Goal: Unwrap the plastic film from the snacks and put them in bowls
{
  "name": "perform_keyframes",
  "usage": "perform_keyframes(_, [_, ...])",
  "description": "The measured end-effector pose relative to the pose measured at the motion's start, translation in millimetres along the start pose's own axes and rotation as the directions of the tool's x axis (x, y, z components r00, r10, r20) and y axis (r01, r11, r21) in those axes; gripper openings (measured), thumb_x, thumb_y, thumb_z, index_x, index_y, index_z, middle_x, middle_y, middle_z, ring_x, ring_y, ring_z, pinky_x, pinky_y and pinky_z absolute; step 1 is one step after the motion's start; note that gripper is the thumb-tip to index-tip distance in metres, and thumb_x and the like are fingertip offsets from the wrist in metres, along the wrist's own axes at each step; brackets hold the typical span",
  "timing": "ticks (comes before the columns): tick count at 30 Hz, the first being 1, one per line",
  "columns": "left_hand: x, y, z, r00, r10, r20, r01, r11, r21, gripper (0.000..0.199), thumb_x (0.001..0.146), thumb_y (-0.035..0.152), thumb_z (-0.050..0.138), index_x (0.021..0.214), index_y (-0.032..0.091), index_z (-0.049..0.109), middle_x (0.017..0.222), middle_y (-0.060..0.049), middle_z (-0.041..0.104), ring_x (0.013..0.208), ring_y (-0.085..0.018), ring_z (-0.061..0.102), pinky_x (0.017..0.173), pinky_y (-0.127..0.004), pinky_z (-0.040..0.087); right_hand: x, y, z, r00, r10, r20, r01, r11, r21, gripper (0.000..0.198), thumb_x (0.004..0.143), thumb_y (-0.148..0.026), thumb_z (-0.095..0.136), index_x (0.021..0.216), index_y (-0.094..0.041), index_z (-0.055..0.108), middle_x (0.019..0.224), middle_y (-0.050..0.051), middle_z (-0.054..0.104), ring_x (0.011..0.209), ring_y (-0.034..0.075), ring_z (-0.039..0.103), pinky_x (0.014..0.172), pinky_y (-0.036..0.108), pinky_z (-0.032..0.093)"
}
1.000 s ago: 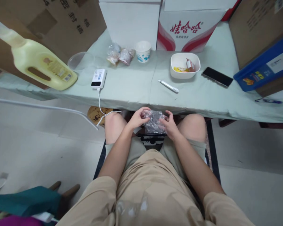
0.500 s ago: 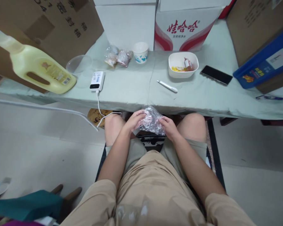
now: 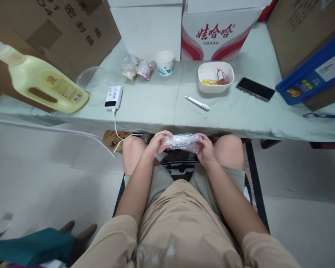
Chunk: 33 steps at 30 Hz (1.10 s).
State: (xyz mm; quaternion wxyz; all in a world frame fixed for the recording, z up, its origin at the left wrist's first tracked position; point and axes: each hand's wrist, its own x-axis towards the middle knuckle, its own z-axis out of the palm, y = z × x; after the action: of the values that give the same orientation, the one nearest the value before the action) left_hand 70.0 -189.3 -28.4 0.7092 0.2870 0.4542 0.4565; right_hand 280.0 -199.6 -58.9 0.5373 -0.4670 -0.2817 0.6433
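Note:
A crinkled clear plastic bag (image 3: 182, 141) is stretched sideways between my two hands, over my lap and just below the table edge. My left hand (image 3: 158, 143) is closed on its left end. Its right end is gripped by my right hand (image 3: 206, 149). Something pale or pinkish may lie inside the bag, but glare hides it. On the table beyond, a white pen (image 3: 197, 103) lies in front of a white bowl (image 3: 216, 87) holding small yellow and brown packets.
A power bank (image 3: 113, 97) with a white cable, a paper cup (image 3: 165, 64) and small filled bags (image 3: 145, 69) stand left of centre. A phone (image 3: 255, 89) lies to the right. A yellow jug (image 3: 44, 80) and a blue container (image 3: 315, 70) flank the table; cartons line the back.
The bag has gone from hanging loose and spread to being pulled into a flatter, narrower band. My right hand has shifted slightly right, away from my left.

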Motion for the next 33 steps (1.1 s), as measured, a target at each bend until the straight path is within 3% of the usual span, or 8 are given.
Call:
perform_keyframes(4, [-2.7,-1.2,2.8,0.997,0.075,-0.002,-0.073,0.978,0.196,0.016,0.068,0.030,0.069,0.072,0.014,0.064,0.057,0.002,0.054,0.048,-0.008,0.047,0.046,-0.019,0.036,-4.1,-0.9,-2.7,1.000,0.002,0.004,-0.002,1.000,0.002,0.030,0.069,-0.049,0.067,0.076,-0.024,0.053,0.099,0.002,0.069,0.082,0.016,0.062,0.063,0.026,0.052])
perform_keyframes(9, [-1.9,-1.0,3.4,0.987,0.141,0.081,-0.161,0.913,0.374,0.050,0.061,0.020,0.075,0.109,0.020,0.058,0.076,0.005,0.058,0.061,-0.008,0.051,0.059,-0.021,0.041,-5.3,7.5,-5.0,0.988,0.154,-0.005,-0.152,0.974,-0.167,0.067,0.057,-0.037,0.082,0.114,-0.030,0.048,0.087,-0.004,0.068,0.071,0.015,0.062,0.066,0.030,0.053])
perform_keyframes(12, [6.2,16.0,10.2,0.965,0.252,0.078,-0.254,0.809,0.530,0.057,0.064,0.019,0.075,0.118,0.021,0.056,0.096,-0.001,0.064,0.079,-0.013,0.059,0.072,-0.025,0.047,-4.1,6.6,-10.1,0.991,-0.022,-0.134,-0.008,0.975,-0.224,0.054,0.061,-0.041,0.077,0.108,-0.027,0.052,0.080,-0.004,0.064,0.069,0.015,0.058,0.067,0.031,0.050])
perform_keyframes(16, [18.3,41.8,39.4,0.893,0.443,0.076,-0.355,0.592,0.724,0.014,0.080,0.026,0.068,0.090,0.019,0.062,0.082,-0.001,0.064,0.081,-0.016,0.060,0.079,-0.030,0.049,-8.7,-7.2,-16.5,0.904,-0.312,-0.293,0.191,0.907,-0.374,0.026,0.068,-0.040,0.072,0.082,-0.025,0.056,0.078,-0.001,0.057,0.077,0.019,0.057,0.075,0.035,0.051])
perform_keyframes(22, [42.9,23.2,68.2,0.843,0.085,0.532,-0.324,0.869,0.375,0.070,0.062,0.031,0.091,0.124,0.021,0.060,0.140,-0.015,0.060,0.127,-0.028,0.060,0.104,-0.041,0.047,-22.7,-11.4,-11.6,0.943,-0.326,-0.060,0.287,0.893,-0.347,0.023,0.078,-0.045,0.073,0.092,-0.029,0.065,0.103,0.006,0.069,0.097,0.026,0.064,0.093,0.045,0.051])
perform_keyframes(26, [56.0,8.4,54.6,0.875,0.072,0.479,-0.162,0.975,0.149,0.057,0.065,0.038,0.091,0.110,0.019,0.063,0.118,-0.013,0.070,0.111,-0.025,0.068,0.098,-0.040,0.050,-19.4,-3.0,-5.9,0.989,-0.145,-0.009,0.137,0.954,-0.265,0.029,0.079,-0.052,0.072,0.098,-0.030,0.067,0.096,0.005,0.071,0.090,0.027,0.066,0.087,0.046,0.054])
perform_keyframes(30, [59.3,23.4,38.2,0.925,0.109,0.363,-0.146,0.986,0.075,0.055,0.063,0.040,0.092,0.104,0.018,0.063,0.104,-0.009,0.071,0.100,-0.022,0.067,0.085,-0.033,0.051,-6.1,-10.9,9.1,0.949,-0.272,-0.160,0.198,0.907,-0.371,0.045,0.069,-0.044,0.083,0.107,-0.034,0.061,0.112,0.006,0.067,0.102,0.027,0.065,0.087,0.043,0.055])
perform_keyframes(33, [59.1,40.9,29.6,0.923,0.137,0.360,-0.161,0.986,0.039,0.059,0.062,0.035,0.092,0.109,0.020,0.061,0.112,-0.010,0.067,0.109,-0.024,0.064,0.081,-0.029,0.050,8.8,-27.3,30.9,0.965,-0.261,-0.011,0.235,0.885,-0.402,0.063,0.064,-0.039,0.085,0.119,-0.036,0.055,0.121,0.006,0.065,0.103,0.026,0.065,0.083,0.040,0.055])
